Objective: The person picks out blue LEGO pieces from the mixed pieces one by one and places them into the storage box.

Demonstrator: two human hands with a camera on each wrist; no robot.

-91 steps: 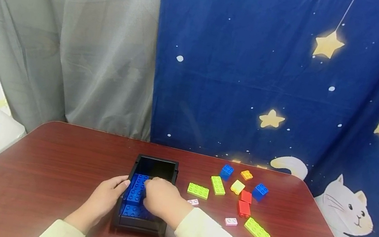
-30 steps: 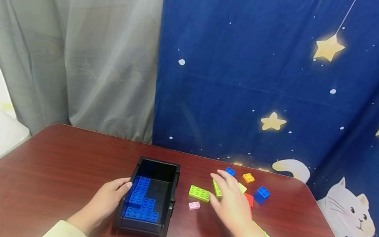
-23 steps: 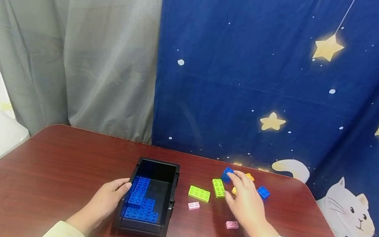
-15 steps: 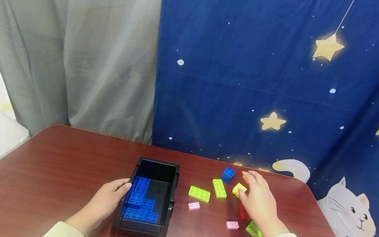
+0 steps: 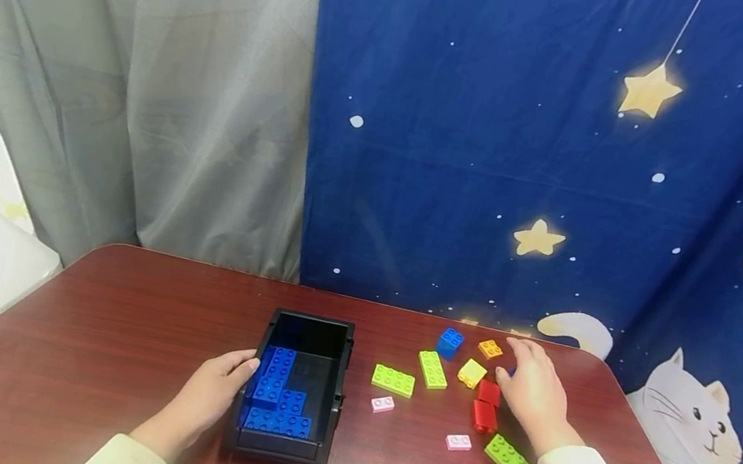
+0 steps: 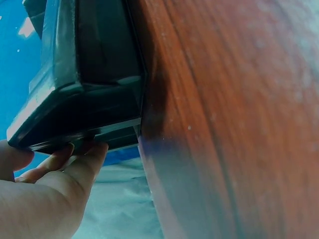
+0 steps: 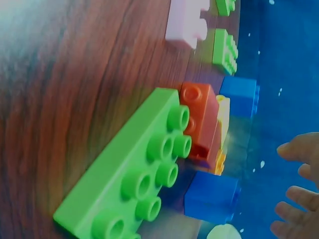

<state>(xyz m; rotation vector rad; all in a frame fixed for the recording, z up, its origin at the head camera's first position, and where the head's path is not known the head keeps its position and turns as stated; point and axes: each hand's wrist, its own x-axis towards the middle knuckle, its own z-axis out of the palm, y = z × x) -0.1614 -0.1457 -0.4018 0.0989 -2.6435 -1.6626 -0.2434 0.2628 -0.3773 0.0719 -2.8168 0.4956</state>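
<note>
My left hand [image 5: 204, 397] grips the left wall of a black bin [image 5: 281, 447], thumb over the rim; the left wrist view shows my fingers against its outside. Several blue toy bricks [image 5: 278, 421] lie in the bin's left and near parts. On the right, my right hand [image 5: 533, 393] hovers over a blue brick [image 7: 209, 196], which it almost wholly hides in the head view. Its fingers are spread, hold nothing, and stand apart from that brick in the right wrist view. Beside this hand lie two red bricks [image 5: 484, 416] and a long lime-green brick [image 5: 510, 460].
Between bin and right hand lie two lime-green bricks [image 5: 393, 380], two pink bricks [image 5: 458, 442] and a yellow brick [image 5: 472, 373]. Farther back are another blue brick [image 5: 450, 343] and an orange brick [image 5: 490, 348]. A curtain [image 5: 423, 191] hangs behind the table [image 5: 163, 311].
My right hand has left the bin, where a blue brick now shows at its near middle, and has passed rightward over the loose bricks. My left hand stays on the bin.
</note>
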